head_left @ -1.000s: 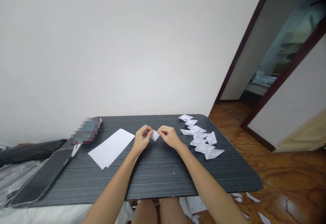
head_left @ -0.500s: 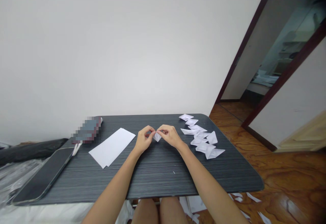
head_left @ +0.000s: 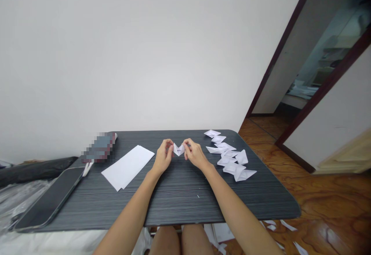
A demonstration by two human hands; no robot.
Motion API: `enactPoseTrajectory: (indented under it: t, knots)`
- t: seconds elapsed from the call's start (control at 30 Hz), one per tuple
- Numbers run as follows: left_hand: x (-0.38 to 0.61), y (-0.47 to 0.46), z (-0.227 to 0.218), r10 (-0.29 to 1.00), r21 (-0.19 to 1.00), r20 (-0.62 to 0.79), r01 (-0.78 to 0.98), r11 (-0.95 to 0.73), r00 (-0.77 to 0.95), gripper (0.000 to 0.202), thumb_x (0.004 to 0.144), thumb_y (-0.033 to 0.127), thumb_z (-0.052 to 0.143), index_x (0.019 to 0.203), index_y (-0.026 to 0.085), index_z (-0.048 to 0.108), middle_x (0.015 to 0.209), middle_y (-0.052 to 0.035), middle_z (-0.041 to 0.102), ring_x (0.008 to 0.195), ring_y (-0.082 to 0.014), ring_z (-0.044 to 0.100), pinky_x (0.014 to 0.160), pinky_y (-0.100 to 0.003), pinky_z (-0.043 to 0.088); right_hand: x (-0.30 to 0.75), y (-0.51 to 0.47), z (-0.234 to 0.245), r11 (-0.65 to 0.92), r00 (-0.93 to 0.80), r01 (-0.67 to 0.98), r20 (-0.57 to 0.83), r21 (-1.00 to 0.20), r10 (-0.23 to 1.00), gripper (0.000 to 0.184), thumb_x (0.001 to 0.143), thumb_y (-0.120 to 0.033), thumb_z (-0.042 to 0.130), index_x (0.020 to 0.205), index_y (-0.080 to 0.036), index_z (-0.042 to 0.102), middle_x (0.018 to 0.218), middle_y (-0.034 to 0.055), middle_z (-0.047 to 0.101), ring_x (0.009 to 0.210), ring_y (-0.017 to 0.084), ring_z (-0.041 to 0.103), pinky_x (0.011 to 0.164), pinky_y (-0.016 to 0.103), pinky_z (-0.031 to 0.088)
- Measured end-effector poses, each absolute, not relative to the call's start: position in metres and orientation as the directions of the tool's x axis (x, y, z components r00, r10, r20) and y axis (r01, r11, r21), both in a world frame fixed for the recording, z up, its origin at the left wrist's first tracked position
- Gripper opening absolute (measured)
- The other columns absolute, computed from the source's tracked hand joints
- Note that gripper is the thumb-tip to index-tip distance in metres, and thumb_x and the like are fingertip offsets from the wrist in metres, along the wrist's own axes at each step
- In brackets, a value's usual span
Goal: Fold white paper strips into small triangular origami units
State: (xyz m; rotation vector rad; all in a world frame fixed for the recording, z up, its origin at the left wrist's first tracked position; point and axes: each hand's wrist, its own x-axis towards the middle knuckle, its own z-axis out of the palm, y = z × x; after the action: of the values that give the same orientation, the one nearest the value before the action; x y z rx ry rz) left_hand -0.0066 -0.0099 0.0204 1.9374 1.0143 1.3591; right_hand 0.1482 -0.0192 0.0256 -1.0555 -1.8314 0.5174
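A small folded paper boat (head_left: 179, 149) is held just above the dark table, spread into a shallow V between my two hands. My left hand (head_left: 164, 156) pinches its left end between thumb and fingers. On the other side my right hand (head_left: 194, 154) grips the right end the same way. Several finished white paper boats (head_left: 228, 153) lie in an overlapping row to the right of my right hand. Flat white paper sheets (head_left: 128, 168) rest in a small stack to the left of my left hand.
The dark table (head_left: 174, 208) stands against a white wall. A phone (head_left: 52, 199) lies at its left edge, near a blurred-out object (head_left: 100, 148) with a white cable (head_left: 87, 168). Paper scraps (head_left: 288, 225) litter the wooden floor at right, below an open doorway.
My hands have moved slightly apart, pulling the folded paper's ends outward. It has gone from a small pointed diamond to a wider boat shape.
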Motion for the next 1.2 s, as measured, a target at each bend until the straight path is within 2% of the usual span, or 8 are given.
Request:
enactPoseTrajectory:
  t: [0.1,0.2,0.33,0.43,0.6,0.8,1.07,1.2]
  knots:
    - [-0.01,-0.012,0.025,0.781,0.735,0.498,0.295,-0.611,0.376,0.029,0.082,0.028,0.037,0.109,0.019,0.045,0.1,-0.0074,0.053,0.072,-0.0114,0.054,0.06,-0.023,0.046,0.15,-0.022,0.03,0.587,-0.251,0.478,0.539,-0.654,0.804,0.015,0.084,-0.023,0.032,0.083,-0.018,0.046,0.048,-0.0049,0.045,0.045,0.009,0.047,0.055,0.02,0.039]
    - [-0.016,-0.011,0.026,0.756,0.707,0.447,0.329,-0.626,0.478,0.026,0.079,0.029,0.043,0.1,0.018,0.053,0.096,-0.0067,0.057,0.08,-0.0141,0.056,0.07,-0.025,0.046,0.153,-0.024,0.033,0.602,-0.272,0.494,0.547,-0.627,0.792,0.015,0.084,-0.02,0.032,0.083,-0.017,0.046,0.051,-0.0038,0.047,0.048,0.009,0.047,0.057,0.021,0.038]
    - [-0.022,-0.007,0.019,0.781,0.74,0.392,0.337,-0.581,0.486,0.02,0.076,0.029,0.048,0.089,0.015,0.056,0.083,-0.0055,0.062,0.072,-0.0138,0.058,0.068,-0.025,0.046,0.157,-0.023,0.033,0.594,-0.266,0.528,0.545,-0.607,0.795,0.015,0.082,-0.018,0.033,0.087,-0.016,0.047,0.055,-0.0025,0.049,0.051,0.01,0.048,0.057,0.021,0.037]
    - [-0.024,-0.005,0.017,0.772,0.7,0.394,0.383,-0.604,0.498,0.016,0.077,0.028,0.047,0.08,0.015,0.057,0.073,-0.0035,0.062,0.065,-0.013,0.058,0.063,-0.024,0.045,0.159,-0.021,0.034,0.628,-0.321,0.549,0.554,-0.552,0.768,0.024,0.078,-0.009,0.035,0.095,-0.017,0.049,0.068,0.0006,0.055,0.059,0.011,0.051,0.061,0.022,0.038]
    - [-0.025,-0.005,0.019,0.745,0.63,0.445,0.418,-0.655,0.497,0.015,0.076,0.026,0.048,0.075,0.016,0.059,0.07,-0.0032,0.062,0.064,-0.0129,0.056,0.063,-0.024,0.044,0.164,-0.024,0.036,0.696,-0.48,0.555,0.507,-0.456,0.716,0.025,0.067,-0.001,0.041,0.08,-0.016,0.057,0.082,0.0043,0.056,0.073,0.013,0.052,0.069,0.023,0.039]
    - [-0.025,-0.006,0.02,0.762,0.733,0.434,0.304,-0.609,0.482,0.013,0.071,0.028,0.054,0.076,0.016,0.059,0.087,-0.0048,0.063,0.077,-0.015,0.059,0.073,-0.029,0.047,0.168,-0.02,0.032,0.694,-0.502,0.508,0.48,-0.51,0.72,0.004,0.071,-0.014,0.053,0.074,-0.015,0.056,0.081,0.0044,0.056,0.073,0.013,0.052,0.068,0.025,0.039]
    - [-0.022,-0.005,0.02,0.819,0.794,0.482,0.242,-0.558,0.31,0.014,0.069,0.029,0.057,0.071,0.015,0.057,0.085,-0.006,0.064,0.077,-0.0173,0.06,0.074,-0.032,0.048,0.167,-0.017,0.03,0.653,-0.372,0.442,0.536,-0.615,0.758,0.012,0.073,-0.022,0.053,0.082,-0.015,0.058,0.079,0.0048,0.06,0.071,0.013,0.054,0.065,0.024,0.041]
    - [-0.019,-0.006,0.019,0.837,0.805,0.476,0.248,-0.538,0.269,0.017,0.068,0.031,0.058,0.072,0.015,0.057,0.078,-0.0052,0.063,0.074,-0.0172,0.06,0.072,-0.032,0.048,0.164,-0.016,0.028,0.635,-0.333,0.431,0.541,-0.641,0.773,0.011,0.07,-0.024,0.057,0.075,-0.014,0.058,0.075,0.0036,0.06,0.069,0.013,0.053,0.064,0.024,0.04]
